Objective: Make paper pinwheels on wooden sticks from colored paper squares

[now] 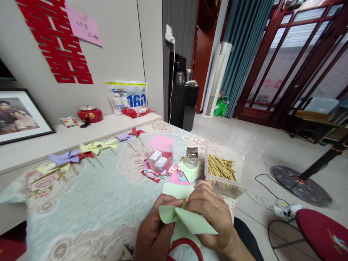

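Note:
A light green paper pinwheel is between my two hands at the table's near edge. My left hand is closed, its fingers and thumb pinching the pinwheel's left side. My right hand is closed behind its right side, fingers curled. The end of a wooden stick shows between the hands at the back of the paper; the rest of it is hidden. Below the pinwheel curves a red loop handle, probably of scissors. A green paper sheet lies just beyond my fingers.
Finished pinwheels lie along the table's far left edge. A clear box of wooden sticks stands at right, beside a small jar of metal pins. A round tub with small white boxes sits among cut coloured papers. A red stool is at right.

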Tool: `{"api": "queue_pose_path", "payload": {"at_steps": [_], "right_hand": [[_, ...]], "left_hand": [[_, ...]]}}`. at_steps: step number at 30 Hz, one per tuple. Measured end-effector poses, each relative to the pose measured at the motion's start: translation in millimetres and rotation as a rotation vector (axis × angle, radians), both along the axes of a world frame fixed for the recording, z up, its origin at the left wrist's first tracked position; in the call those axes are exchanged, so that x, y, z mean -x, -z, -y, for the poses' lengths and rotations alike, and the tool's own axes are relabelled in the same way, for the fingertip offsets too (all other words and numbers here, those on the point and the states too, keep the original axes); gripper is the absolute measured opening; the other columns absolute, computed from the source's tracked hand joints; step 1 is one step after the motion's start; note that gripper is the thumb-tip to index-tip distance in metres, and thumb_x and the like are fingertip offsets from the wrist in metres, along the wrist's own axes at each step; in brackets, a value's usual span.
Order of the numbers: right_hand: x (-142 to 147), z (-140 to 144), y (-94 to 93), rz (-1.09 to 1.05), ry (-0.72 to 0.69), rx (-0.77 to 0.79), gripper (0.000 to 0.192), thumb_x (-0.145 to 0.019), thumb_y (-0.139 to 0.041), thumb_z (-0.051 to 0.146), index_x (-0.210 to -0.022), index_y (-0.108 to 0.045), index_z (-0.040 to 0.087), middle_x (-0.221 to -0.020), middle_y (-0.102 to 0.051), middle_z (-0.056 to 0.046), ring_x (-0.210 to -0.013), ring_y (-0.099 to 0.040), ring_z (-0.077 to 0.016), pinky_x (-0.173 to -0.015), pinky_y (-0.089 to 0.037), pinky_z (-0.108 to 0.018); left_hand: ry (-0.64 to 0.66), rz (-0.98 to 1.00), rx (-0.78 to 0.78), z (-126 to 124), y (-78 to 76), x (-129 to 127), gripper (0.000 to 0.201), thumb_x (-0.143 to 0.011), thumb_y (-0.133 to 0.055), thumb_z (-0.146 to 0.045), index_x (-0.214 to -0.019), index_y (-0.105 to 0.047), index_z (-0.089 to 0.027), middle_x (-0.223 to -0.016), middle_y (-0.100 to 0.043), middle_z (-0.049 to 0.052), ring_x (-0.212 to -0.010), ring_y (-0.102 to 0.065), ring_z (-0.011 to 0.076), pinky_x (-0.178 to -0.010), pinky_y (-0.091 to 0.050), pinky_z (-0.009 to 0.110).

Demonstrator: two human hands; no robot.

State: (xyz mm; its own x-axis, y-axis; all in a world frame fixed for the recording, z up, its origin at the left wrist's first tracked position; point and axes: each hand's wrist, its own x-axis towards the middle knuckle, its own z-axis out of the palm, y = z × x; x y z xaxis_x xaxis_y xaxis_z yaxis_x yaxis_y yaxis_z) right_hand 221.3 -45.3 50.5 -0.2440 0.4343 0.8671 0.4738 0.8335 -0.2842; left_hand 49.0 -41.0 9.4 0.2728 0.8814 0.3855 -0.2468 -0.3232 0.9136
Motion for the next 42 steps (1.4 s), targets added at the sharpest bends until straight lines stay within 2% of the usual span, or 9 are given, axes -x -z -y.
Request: {"api": "queue_pose_path", "payload": {"at_steps": [9, 14, 19, 22, 30, 36, 42], "right_hand": [[-0.8, 0.4, 0.5, -0.008, -0.025, 0.033, 0.018, -0.096, -0.051, 0.024, -0.093, -0.067, 0.016, -0.071, -0.065, -0.006, -0.063, -0.059, -0.0182, -0.068, -0.047, -0.039], [-1.1, -1.0, 3.4, -0.04, -0.056, 0.048, 0.014, -0.091, -0.052, 0.017, -0.092, -0.067, 0.015, -0.075, -0.067, -0.007, -0.066, -0.06, -0.0182, -0.071, -0.048, -0.04], [-0.4, -2.7, 6.0, -0.076, -0.092, 0.051, 0.01, -0.088, -0.058, 0.015, -0.092, -0.067, 0.014, -0.075, -0.066, -0.007, -0.066, -0.06, -0.0182, -0.07, -0.048, -0.04], [-0.5, -2.7, 5.3, -0.073, -0.08, 0.039, 0.009, -0.089, -0.058, 0.016, -0.092, -0.066, 0.015, -0.075, -0.066, -0.007, -0.066, -0.06, -0.0178, -0.071, -0.049, -0.04], [-3.1, -0.2, 3.5, -0.014, -0.072, 0.01, 0.022, -0.098, -0.048, 0.026, -0.096, -0.067, 0.015, -0.077, -0.068, -0.009, -0.067, -0.061, -0.0193, -0.072, -0.05, -0.042], [-1.7, -0.3, 6.1, -0.026, -0.069, 0.011, 0.019, -0.096, -0.051, 0.025, -0.095, -0.067, 0.015, -0.078, -0.068, -0.008, -0.068, -0.062, -0.0187, -0.076, -0.049, -0.043], [1.7, -0.8, 10.7, -0.062, -0.029, 0.002, 0.016, -0.088, -0.052, 0.011, -0.101, -0.061, 0.017, -0.075, -0.067, -0.004, -0.065, -0.062, -0.0174, -0.082, -0.048, -0.046]], "left_hand": [[-0.027, -0.033, -0.012, 0.4, -1.8, 0.2, 0.029, -0.091, -0.059, -0.019, -0.113, -0.075, -0.03, -0.099, -0.068, 0.003, -0.088, -0.065, 0.0181, -0.077, -0.053, 0.025], [-0.046, -0.065, -0.093, 0.4, -0.4, 2.6, 0.028, -0.09, -0.059, -0.019, -0.111, -0.075, -0.028, -0.1, -0.065, 0.006, -0.09, -0.065, 0.0209, -0.074, -0.053, 0.027], [-0.102, -0.132, -0.196, 1.0, -3.0, 3.6, 0.032, -0.091, -0.056, -0.015, -0.113, -0.073, -0.03, -0.097, -0.064, 0.004, -0.087, -0.064, 0.0187, -0.072, -0.052, 0.025], [-0.135, -0.188, -0.232, 1.9, -5.0, 4.5, 0.032, -0.091, -0.054, -0.014, -0.113, -0.072, -0.028, -0.096, -0.062, 0.004, -0.085, -0.063, 0.0181, -0.072, -0.051, 0.025], [-0.187, -0.245, -0.276, 3.6, -5.3, 5.7, 0.033, -0.091, -0.049, -0.013, -0.113, -0.071, -0.025, -0.095, -0.06, 0.006, -0.083, -0.063, 0.0185, -0.069, -0.052, 0.027], [-0.236, -0.272, -0.3, 5.1, -6.9, 4.7, 0.035, -0.088, -0.049, -0.01, -0.109, -0.072, -0.025, -0.094, -0.062, 0.005, -0.083, -0.064, 0.0185, -0.069, -0.052, 0.027], [-0.28, -0.347, -0.347, 5.9, -7.0, 6.7, 0.037, -0.087, -0.047, -0.007, -0.111, -0.07, -0.024, -0.098, -0.062, 0.005, -0.088, -0.064, 0.018, -0.073, -0.053, 0.027]]}}
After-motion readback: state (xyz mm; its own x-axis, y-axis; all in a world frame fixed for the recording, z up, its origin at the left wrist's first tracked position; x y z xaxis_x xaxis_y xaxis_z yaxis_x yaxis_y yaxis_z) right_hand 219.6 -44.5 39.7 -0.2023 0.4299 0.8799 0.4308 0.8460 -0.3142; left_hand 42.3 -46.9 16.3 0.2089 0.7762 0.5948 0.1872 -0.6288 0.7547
